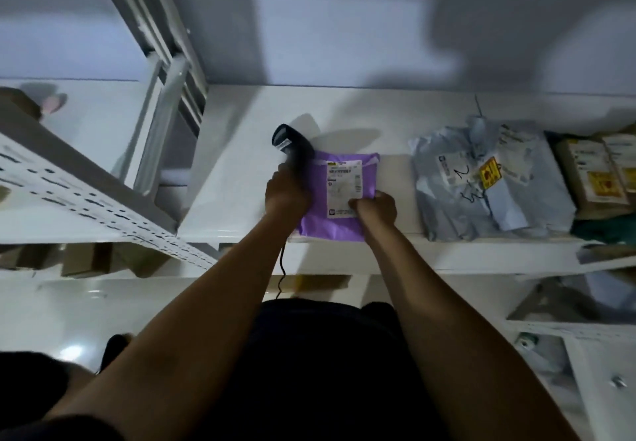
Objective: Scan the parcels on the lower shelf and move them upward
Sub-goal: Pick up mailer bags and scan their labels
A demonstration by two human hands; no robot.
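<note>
Both hands are full as I watch: left hand (287,189) closed round the barcode scanner (290,146), right hand (375,208) pinching the purple parcel (339,196) on the shelf (241,172) beside grey mailers (481,179), so I judge others remain below.

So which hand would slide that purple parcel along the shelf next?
Probably the right hand: it already presses on the purple parcel, while the left hand is wrapped around the scanner.

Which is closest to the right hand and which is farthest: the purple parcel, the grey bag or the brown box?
From the right hand, in the head view:
1. Purple parcel: under the hand, touching it.
2. Grey bag: next along to the right on the shelf.
3. Brown box: far right, past the grey bag.
</note>
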